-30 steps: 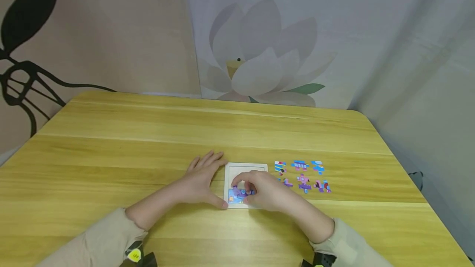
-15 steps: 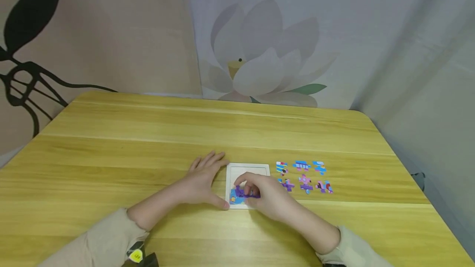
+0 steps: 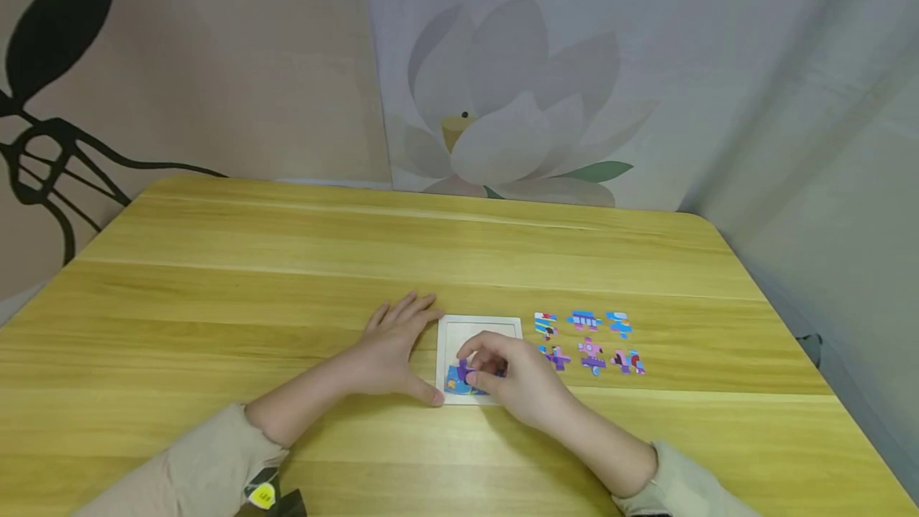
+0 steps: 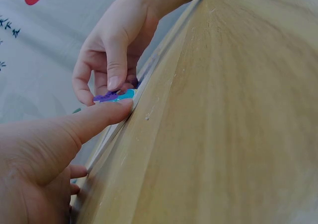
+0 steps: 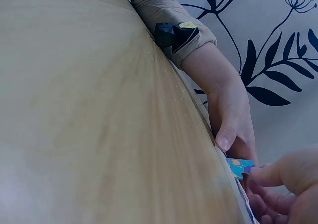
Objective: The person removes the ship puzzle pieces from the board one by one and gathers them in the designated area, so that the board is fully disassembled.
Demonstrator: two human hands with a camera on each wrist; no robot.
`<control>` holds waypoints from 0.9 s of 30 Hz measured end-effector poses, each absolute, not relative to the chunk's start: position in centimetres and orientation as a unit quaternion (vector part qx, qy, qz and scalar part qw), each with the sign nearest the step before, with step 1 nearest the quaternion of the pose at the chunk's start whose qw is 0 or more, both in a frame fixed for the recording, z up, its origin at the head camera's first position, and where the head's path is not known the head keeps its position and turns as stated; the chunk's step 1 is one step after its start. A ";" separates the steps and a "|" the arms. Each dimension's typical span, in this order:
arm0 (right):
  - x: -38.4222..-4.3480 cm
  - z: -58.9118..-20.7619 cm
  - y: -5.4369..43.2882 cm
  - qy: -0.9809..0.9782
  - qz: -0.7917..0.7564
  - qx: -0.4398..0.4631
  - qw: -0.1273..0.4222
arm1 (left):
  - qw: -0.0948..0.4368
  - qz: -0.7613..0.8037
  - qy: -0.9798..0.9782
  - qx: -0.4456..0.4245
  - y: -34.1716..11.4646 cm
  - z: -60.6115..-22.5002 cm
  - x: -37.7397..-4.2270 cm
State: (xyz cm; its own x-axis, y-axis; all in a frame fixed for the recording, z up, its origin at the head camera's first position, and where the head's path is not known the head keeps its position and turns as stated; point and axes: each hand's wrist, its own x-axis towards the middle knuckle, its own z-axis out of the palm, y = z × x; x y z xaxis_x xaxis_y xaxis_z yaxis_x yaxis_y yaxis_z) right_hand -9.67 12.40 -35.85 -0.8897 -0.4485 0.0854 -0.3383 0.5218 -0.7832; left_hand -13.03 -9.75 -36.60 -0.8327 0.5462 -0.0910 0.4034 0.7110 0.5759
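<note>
A pale square puzzle tray (image 3: 479,320) lies on the table. My left hand (image 3: 388,353) is spread at its left side, the thumb at the near left corner and the index fingertip at the far left one. A blue puzzle piece (image 3: 452,384) sits in the near left corner of the tray. My right hand (image 3: 524,380) is over the near part of the tray, pinching a purple puzzle piece (image 3: 463,371) between thumb and fingers. In the left wrist view this purple piece (image 4: 104,98) shows low under the right fingertips, which partly hide it.
Several loose puzzle pieces lie in two rows right of the tray, among them a blue and pink one (image 3: 585,321) and a pink and purple one (image 3: 592,357). The wooden table (image 3: 287,262) reaches back to a printed curtain (image 3: 502,102).
My right fingers have shifted slightly while holding the purple piece, which now shows less behind the thumb. My left hand stays at the tray's left side, and the loose pieces lie as before.
</note>
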 end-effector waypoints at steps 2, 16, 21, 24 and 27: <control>-9.7 -35.9 12.4 0.865 -0.443 -0.225 0.067 | 0.129 0.279 0.916 0.259 -9.8 -36.6 -13.0; -9.7 -34.8 13.2 0.839 -0.489 -0.218 0.090 | 0.129 0.271 0.919 0.257 -9.8 -36.7 -13.1; -9.7 -34.5 14.2 0.846 -0.485 -0.201 0.095 | 0.127 0.272 0.919 0.254 -9.8 -36.7 -13.0; -9.5 -34.5 15.1 0.849 -0.481 -0.196 0.094 | 0.127 0.274 0.919 0.252 -9.7 -36.8 -13.0; -9.3 -34.4 16.1 0.852 -0.478 -0.191 0.095 | 0.127 0.274 0.919 0.252 -9.7 -36.8 -13.0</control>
